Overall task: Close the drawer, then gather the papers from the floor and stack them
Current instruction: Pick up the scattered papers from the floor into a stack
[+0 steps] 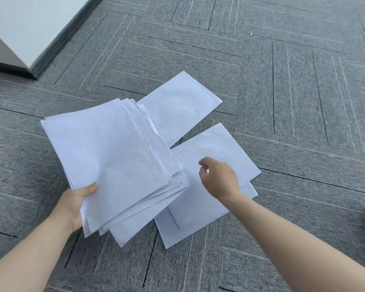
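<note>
Left hand fingers clamp fanned paper stack; right hand fingers loosely curled, holding nothing.

Two hands were in view, the left hand and the right hand. One fanned stack of papers was there, its sheet count unclear. At least three loose sheets lay on the carpet.

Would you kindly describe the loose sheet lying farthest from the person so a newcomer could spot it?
Start at the grey carpet, then find the fanned paper stack gripped by the left hand. Just beyond its upper right edge lies the farthest sheet. Unlike the overlapping sheets under the right hand, no hand is over it.
</note>
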`<state>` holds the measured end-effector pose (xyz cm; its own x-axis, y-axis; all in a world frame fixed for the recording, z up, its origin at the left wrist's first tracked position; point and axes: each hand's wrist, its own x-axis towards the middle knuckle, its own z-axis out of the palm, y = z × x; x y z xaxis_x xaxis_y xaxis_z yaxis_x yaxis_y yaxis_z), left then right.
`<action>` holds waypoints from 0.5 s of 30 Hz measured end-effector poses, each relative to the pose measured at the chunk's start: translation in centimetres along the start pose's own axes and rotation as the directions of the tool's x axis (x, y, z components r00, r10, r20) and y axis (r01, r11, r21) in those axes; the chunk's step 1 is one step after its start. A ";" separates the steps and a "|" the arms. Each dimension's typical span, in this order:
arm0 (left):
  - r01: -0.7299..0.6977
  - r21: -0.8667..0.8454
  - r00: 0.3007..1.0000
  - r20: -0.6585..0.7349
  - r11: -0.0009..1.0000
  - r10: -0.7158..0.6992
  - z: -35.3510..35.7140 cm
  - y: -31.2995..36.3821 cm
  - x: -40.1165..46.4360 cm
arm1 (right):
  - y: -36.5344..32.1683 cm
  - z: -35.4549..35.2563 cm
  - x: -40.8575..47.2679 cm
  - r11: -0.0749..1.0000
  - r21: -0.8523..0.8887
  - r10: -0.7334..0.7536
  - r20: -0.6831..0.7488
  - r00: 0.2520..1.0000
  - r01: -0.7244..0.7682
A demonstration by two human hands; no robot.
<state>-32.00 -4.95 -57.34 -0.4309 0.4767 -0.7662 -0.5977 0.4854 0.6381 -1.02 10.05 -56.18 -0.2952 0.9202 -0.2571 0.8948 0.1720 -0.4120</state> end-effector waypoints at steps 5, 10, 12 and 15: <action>0.021 -0.009 0.997 -0.077 1.000 -0.022 -0.9 -0.3 0.1 | -2.1 -1.6 5.5 0.981 -0.141 -0.131 0.053 0.990 0.137; 0.027 -0.024 0.996 -0.089 0.999 -0.029 -1.3 -0.3 0.0 | -5.4 0.9 7.8 0.898 -0.302 -0.288 0.151 0.946 0.321; 0.027 -0.032 0.995 -0.098 0.999 -0.030 -1.7 -0.4 0.0 | -6.8 2.5 8.5 0.885 -0.317 -0.293 0.190 0.937 0.341; 0.027 -0.042 0.994 -0.108 0.999 -0.031 -2.2 -0.4 -0.1 | -7.9 4.1 9.3 0.878 -0.337 -0.282 0.209 0.936 0.340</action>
<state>-33.22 -6.80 -57.65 -0.4824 0.3793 -0.7896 -0.6367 0.4671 0.6135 -12.26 15.78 -58.91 -0.5988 0.7398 -0.3068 0.7983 0.5823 -0.1540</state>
